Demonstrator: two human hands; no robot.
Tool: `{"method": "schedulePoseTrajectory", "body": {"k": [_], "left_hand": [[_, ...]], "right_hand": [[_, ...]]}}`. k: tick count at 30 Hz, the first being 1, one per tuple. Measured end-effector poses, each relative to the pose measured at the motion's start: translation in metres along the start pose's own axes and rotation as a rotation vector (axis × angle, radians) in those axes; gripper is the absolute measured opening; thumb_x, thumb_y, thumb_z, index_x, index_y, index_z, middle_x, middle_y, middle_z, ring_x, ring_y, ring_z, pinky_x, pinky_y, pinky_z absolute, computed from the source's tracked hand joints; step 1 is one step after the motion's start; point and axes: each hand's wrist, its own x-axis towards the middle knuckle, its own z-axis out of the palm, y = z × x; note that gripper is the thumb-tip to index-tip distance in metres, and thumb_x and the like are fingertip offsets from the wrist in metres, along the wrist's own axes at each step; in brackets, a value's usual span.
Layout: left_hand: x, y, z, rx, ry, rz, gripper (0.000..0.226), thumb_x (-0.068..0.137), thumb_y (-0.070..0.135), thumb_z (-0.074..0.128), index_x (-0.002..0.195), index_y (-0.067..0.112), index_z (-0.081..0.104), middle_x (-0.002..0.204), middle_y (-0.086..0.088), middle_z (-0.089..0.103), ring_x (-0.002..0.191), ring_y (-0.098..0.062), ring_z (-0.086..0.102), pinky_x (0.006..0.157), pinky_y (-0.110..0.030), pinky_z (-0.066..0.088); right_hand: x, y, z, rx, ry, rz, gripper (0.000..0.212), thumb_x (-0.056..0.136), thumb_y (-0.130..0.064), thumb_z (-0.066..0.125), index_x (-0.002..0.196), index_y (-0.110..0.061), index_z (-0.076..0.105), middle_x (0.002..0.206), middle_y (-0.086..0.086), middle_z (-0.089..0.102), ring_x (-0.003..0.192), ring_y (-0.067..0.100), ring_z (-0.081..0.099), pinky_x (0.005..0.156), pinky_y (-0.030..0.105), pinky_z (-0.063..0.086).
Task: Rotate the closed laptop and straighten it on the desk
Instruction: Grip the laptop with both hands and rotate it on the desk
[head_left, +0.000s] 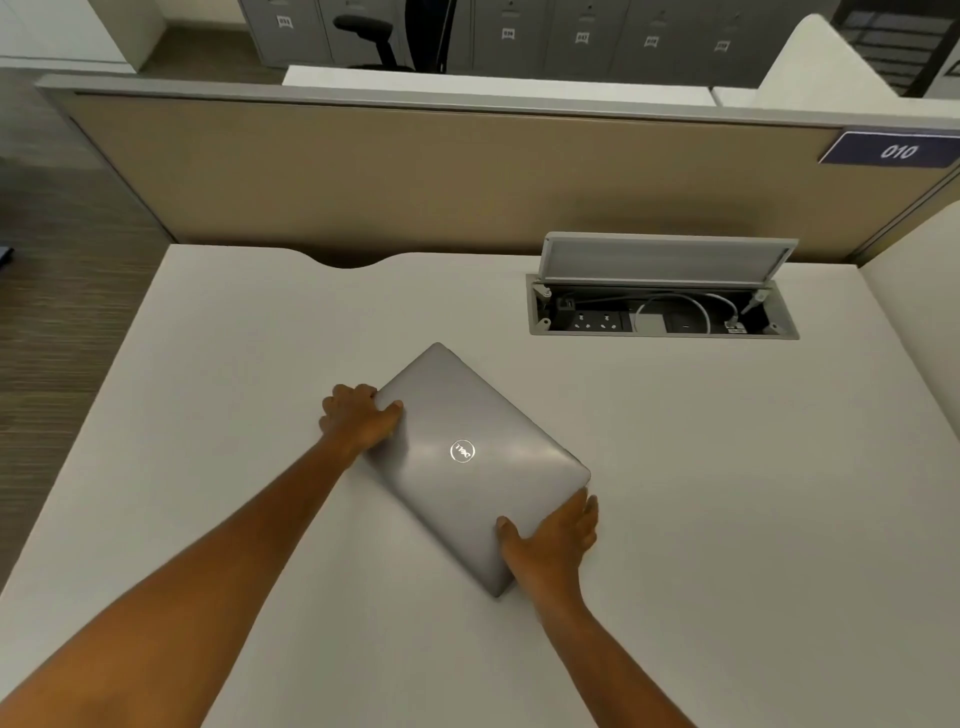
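Observation:
A closed silver laptop (475, 462) with a round logo on its lid lies flat on the white desk (727, 519), turned about diagonal to the desk's edges. My left hand (358, 418) grips its left short edge, thumb on the lid and fingers curled over the side. Gripping the opposite short edge near the front right corner is my right hand (553, 540), thumb on top and fingers wrapped around the edge. Both forearms reach in from the bottom of the view.
An open cable box (662, 312) with sockets and white cables is sunk into the desk at the back right, its lid (665, 257) standing up. A beige partition (415, 176) closes the back. The desk's left edge drops to the floor (62, 312).

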Motion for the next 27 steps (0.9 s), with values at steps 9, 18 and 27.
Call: {"method": "schedulePoseTrajectory", "body": {"k": [9, 18, 27], "left_hand": [[0.018, 0.012, 0.002, -0.186, -0.033, 0.055, 0.062, 0.101, 0.052, 0.064, 0.148, 0.012, 0.066, 0.151, -0.017, 0.062, 0.146, -0.042, 0.052, 0.121, -0.056, 0.047], [0.013, 0.002, 0.009, -0.347, -0.041, 0.017, 0.058, 0.103, 0.053, 0.060, 0.144, 0.014, 0.068, 0.145, -0.013, 0.067, 0.141, -0.038, 0.056, 0.121, -0.057, 0.047], [-0.011, 0.001, 0.024, -0.471, -0.060, -0.013, 0.060, 0.100, 0.058, 0.063, 0.142, 0.015, 0.066, 0.143, -0.009, 0.067, 0.135, -0.034, 0.060, 0.117, -0.052, 0.050]], "right_hand": [[-0.009, -0.002, -0.007, 0.588, 0.003, 0.134, 0.047, 0.084, -0.011, 0.087, 0.125, -0.015, 0.064, 0.132, 0.011, 0.065, 0.114, 0.030, 0.071, 0.094, 0.044, 0.061], [0.014, 0.002, -0.027, 0.837, 0.001, 0.218, 0.023, 0.090, 0.000, 0.078, 0.113, -0.004, 0.074, 0.114, 0.016, 0.080, 0.105, 0.035, 0.076, 0.096, 0.047, 0.060], [0.060, -0.002, -0.057, 0.767, 0.033, 0.165, 0.016, 0.089, -0.005, 0.079, 0.105, -0.006, 0.077, 0.111, 0.018, 0.080, 0.088, 0.026, 0.072, 0.078, 0.036, 0.057]]}}
